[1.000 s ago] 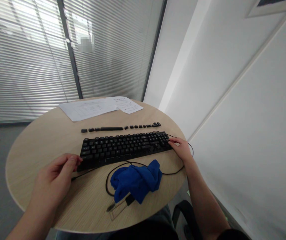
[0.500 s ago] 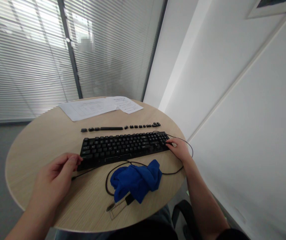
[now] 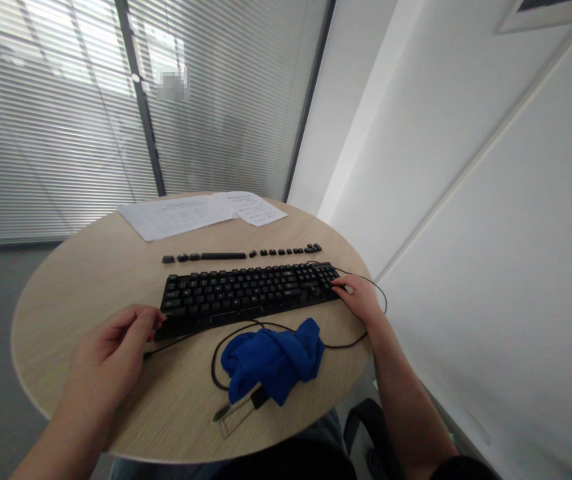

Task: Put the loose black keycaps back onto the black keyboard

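Keyboard (image 3: pixel 246 293), mid-frame, touched at both ends: left hand (image 3: pixel 109 353), lower left, fingers bunched; right hand (image 3: pixel 360 299), center right, fingers curled; pinch can't be told.

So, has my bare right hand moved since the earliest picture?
Yes: your bare right hand has shifted slightly left, farther over the right end of the long black keyboard.

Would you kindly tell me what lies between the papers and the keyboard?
In the head view, a row of loose black keycaps lies between them.

Slatted blinds (image 3: pixel 56 160), printed papers (image 3: pixel 181 217) and a keyboard (image 3: pixel 246 287) suggest an office.
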`<state>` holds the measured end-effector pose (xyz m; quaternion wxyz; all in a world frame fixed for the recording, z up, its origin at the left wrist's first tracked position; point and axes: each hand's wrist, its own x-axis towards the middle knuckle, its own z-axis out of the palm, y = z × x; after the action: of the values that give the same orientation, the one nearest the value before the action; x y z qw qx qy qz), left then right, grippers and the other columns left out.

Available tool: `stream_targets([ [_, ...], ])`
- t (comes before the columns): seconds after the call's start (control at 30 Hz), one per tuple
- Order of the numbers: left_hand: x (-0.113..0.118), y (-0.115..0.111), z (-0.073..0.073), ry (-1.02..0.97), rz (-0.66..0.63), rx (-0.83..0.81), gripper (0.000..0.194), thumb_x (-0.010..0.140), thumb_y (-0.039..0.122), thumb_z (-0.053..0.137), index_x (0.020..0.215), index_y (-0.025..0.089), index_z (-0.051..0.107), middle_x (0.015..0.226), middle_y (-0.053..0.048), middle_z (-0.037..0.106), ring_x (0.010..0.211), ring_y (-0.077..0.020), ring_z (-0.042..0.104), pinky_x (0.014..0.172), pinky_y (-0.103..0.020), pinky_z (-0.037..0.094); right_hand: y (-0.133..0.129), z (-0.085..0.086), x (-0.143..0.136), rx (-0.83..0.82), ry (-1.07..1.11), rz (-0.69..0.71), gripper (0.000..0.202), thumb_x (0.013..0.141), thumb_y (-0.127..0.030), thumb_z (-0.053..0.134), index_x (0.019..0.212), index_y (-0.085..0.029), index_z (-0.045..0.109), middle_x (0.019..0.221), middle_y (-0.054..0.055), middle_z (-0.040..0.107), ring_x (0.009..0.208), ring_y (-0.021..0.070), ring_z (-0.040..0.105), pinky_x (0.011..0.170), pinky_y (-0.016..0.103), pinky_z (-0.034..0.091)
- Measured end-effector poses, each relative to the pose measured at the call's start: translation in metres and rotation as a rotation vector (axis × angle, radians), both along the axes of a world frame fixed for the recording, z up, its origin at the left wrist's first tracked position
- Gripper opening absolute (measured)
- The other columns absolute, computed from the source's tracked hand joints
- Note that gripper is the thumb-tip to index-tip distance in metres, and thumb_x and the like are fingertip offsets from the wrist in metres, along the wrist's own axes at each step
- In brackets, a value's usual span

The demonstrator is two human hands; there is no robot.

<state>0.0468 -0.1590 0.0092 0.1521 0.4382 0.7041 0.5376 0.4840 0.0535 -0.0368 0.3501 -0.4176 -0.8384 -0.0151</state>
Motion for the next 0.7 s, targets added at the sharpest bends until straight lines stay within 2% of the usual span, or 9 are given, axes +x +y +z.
stream_targets([
  [0.43,-0.0004,0.0020,-0.0013,0.029,0.006,-0.021,0.035,0.078,0.054,0.055,0.077,0.022,0.069,0.074,0.000,0.068,0.075,-0.0215,0.062,0.071,-0.029,0.045,0.0023,-0.0016,0.0021,-0.018,0.018,-0.008,0.012,0.090,-0.028,0.069,0.098,-0.026,0.078,0.101,0.005,0.077,0.096,0.0248,0.071,0.090,0.042,0.057],
  [0.7,0.0023,0.0005,0.0055,0.026,-0.004,-0.017,0.035,0.078,0.054,0.054,0.075,0.022,0.067,0.073,-0.001,0.067,0.073,-0.0208,0.062,0.071,-0.029,0.047,0.0010,0.0000,0.0026,-0.034,0.016,0.000,0.013,0.090,-0.030,0.069,0.097,-0.025,0.079,0.099,0.005,0.077,0.095,0.0247,0.071,0.088,0.041,0.057],
])
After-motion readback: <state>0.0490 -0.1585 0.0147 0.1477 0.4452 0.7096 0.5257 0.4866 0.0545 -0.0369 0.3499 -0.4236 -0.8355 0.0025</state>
